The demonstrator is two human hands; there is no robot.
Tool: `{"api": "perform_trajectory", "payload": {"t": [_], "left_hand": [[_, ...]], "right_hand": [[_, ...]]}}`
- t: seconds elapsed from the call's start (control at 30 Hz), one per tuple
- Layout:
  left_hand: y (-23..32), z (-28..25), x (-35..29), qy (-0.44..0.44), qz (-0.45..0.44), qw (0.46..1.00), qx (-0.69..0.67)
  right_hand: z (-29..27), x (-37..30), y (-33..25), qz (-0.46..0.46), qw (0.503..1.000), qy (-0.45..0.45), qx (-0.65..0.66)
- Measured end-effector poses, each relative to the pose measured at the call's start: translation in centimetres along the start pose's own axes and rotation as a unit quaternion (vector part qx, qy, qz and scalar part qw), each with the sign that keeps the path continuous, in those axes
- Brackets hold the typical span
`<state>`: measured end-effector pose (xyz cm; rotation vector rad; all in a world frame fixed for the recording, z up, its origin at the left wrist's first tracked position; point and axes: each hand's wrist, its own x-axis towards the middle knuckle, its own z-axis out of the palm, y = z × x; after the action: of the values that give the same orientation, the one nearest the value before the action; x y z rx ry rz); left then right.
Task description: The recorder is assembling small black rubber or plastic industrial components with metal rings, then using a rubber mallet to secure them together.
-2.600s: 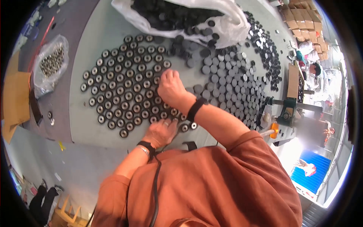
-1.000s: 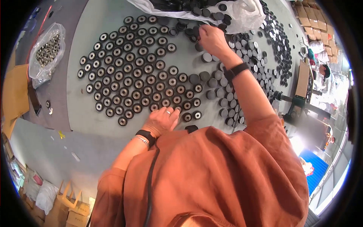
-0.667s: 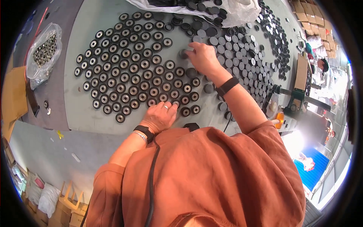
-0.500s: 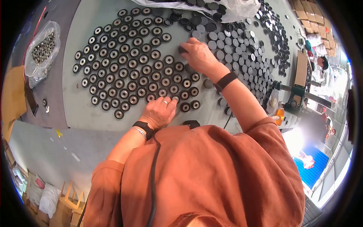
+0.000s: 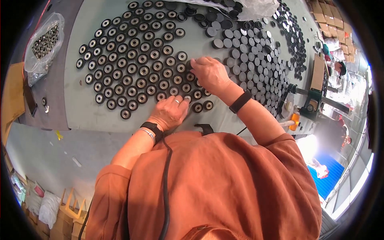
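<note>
Rows of black wheels with silver metal centres (image 5: pixel 132 69) cover the left and middle of the table. At their near edge my left hand (image 5: pixel 171 112) is closed, its fingertips pinching a small silver bearing (image 5: pixel 187 98). My right hand (image 5: pixel 214 76) is at the right edge of the rows, palm down, with fingers bent together. A dark round cap (image 5: pixel 189 65) shows at its fingertips, partly hidden by them. Right of that hand, many loose grey-faced black caps (image 5: pixel 250 64) lie spread and partly piled.
A clear plastic bag of small metal parts (image 5: pixel 45 46) lies at the left. A white plastic bag (image 5: pixel 256 10) with black caps is at the far edge. A green clamp-like tool (image 5: pixel 313 102) and an orange bottle (image 5: pixel 294 121) stand at the right. Cardboard boxes (image 5: pixel 334 20) are stacked beyond.
My right hand has come nearer and slightly right, bringing the dark cap to the edge of the wheel rows. My left hand stays almost in place at the near edge. The view has shifted slightly.
</note>
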<state>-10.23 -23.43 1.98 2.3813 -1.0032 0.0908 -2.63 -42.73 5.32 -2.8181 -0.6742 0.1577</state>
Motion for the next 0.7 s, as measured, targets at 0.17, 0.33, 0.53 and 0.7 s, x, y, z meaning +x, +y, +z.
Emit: {"api": "perform_trajectory", "payload": {"t": [0.17, 0.33, 0.53, 0.7], "left_hand": [[0.2, 0.0, 0.0, 0.003, 0.001, 1.0, 0.001], [0.0, 0.4, -0.2, 0.011, 0.006, 1.0, 0.004], [0.3, 0.0, -0.2, 0.009, 0.008, 1.0, 0.003], [0.3, 0.2, 0.2, 0.007, 0.009, 1.0, 0.007]], "right_hand": [[0.4, -0.2, -0.6, -0.03, 0.998, 0.025, -0.042], [0.3, -0.5, 0.6, 0.004, 1.0, 0.009, 0.015], [-3.0, -4.0, 3.2, 0.177, 0.969, 0.141, 0.096], [-1.2, -2.1, 3.9, 0.191, 0.974, 0.115, 0.038]]}}
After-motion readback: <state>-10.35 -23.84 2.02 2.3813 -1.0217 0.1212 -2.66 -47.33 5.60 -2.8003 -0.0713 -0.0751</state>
